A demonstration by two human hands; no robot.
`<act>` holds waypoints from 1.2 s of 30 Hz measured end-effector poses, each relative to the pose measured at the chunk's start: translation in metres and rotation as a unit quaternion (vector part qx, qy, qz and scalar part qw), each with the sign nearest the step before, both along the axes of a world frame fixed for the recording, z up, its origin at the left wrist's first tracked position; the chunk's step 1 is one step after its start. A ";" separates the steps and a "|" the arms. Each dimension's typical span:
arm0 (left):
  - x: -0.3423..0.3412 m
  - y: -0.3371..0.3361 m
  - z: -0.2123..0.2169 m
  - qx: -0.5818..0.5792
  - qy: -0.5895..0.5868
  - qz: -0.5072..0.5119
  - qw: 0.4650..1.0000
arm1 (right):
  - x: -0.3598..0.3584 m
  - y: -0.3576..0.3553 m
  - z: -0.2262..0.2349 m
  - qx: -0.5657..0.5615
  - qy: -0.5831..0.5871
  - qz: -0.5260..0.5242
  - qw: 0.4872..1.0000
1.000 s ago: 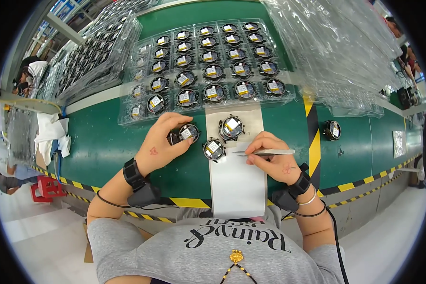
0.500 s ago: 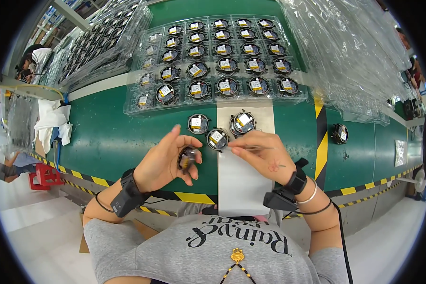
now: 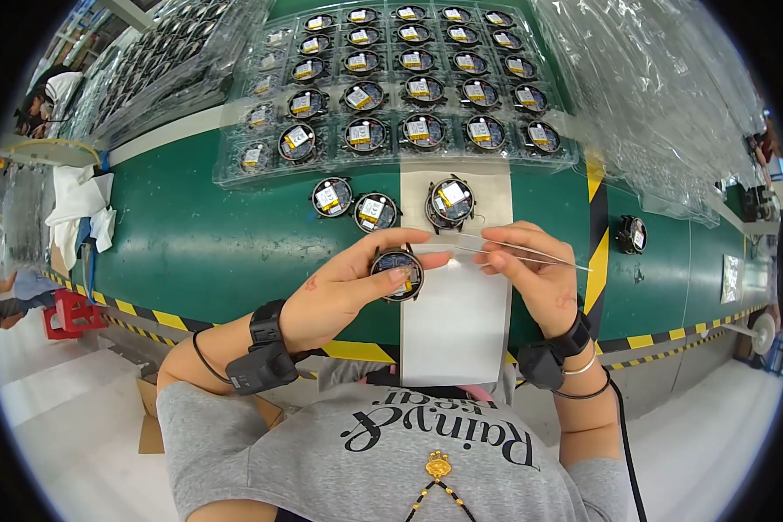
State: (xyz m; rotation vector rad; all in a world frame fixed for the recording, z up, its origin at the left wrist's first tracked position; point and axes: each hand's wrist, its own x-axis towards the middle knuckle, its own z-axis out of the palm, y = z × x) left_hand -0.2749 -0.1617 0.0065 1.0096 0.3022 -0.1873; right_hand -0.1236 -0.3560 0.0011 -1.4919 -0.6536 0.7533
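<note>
Round module (image 3: 398, 271) sits in left hand (image 3: 339, 291), pinched between thumb and fingers, face up above white mat (image 3: 454, 335). Tweezers (image 3: 518, 252) in right hand (image 3: 535, 274), gripped closed around them, long axis running left-right, tips pointing at module's upper right edge (nearly touching, hard to tell). Right hand just beside module. Three loose modules (image 3: 377, 211) lie beyond on green table (image 3: 191, 235); clear tray (image 3: 235, 170) of modules farther back. Factory floor around.

A single head-worn fisheye camera looks steeply down from close above the person's chest onto the green workbench (image 3: 191, 235), with both forearms entering from the lower edge, clear plastic trays (image 3: 391, 96) curving along the top, and black corners ringing the view.
</note>
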 end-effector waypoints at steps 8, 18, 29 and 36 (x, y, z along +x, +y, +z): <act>0.017 -0.007 -0.004 0.048 0.041 -0.024 0.998 | -0.006 -0.006 -0.002 0.081 0.034 -0.074 0.993; 0.019 -0.010 -0.017 0.140 -0.022 0.001 0.990 | -0.022 0.014 -0.015 0.116 -0.124 -0.032 0.985; 0.016 0.000 -0.018 0.107 0.003 -0.054 0.993 | -0.024 0.019 -0.024 0.130 -0.075 -0.058 0.987; 0.017 -0.004 -0.018 0.111 -0.009 -0.031 0.993 | -0.025 0.016 -0.022 0.104 -0.073 -0.050 0.991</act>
